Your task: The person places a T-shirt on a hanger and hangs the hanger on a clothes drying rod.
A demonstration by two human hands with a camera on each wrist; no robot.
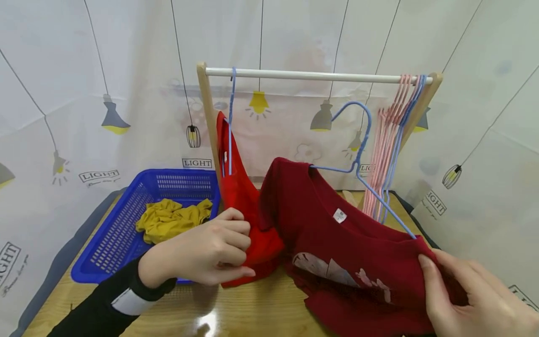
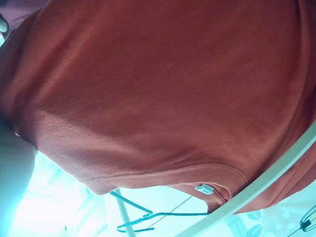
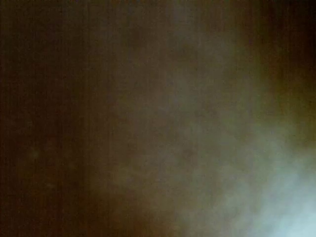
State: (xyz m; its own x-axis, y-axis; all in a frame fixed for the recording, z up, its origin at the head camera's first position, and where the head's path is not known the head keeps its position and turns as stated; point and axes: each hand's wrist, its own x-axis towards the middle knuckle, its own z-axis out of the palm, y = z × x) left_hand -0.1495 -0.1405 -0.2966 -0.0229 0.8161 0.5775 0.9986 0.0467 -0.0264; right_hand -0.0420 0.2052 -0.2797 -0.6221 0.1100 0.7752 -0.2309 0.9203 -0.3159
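A dark red T-shirt [image 1: 358, 262] with a printed front and white neck label is tilted on a blue hanger [image 1: 361, 154], whose hook stands free of the rail. My right hand [image 1: 476, 295] pinches the shirt's shoulder at the hanger's lower end, thumb in front. To the left, my left hand [image 1: 214, 250] has loosely curled fingers and a thumb pointing right; nothing shows in it. Behind it, a bright red garment [image 1: 252, 210] hangs from the rail on another hanger. Reddish shirt cloth [image 2: 163, 94] fills most of the left wrist view. The right wrist view is dark and blurred.
A white rail [image 1: 303, 75] on wooden posts spans the back. Several pink and blue hangers [image 1: 391, 140] bunch at its right end. On the wooden table [image 1: 252, 309], a blue basket [image 1: 105, 243] at left holds mustard-yellow cloth [image 1: 172, 220].
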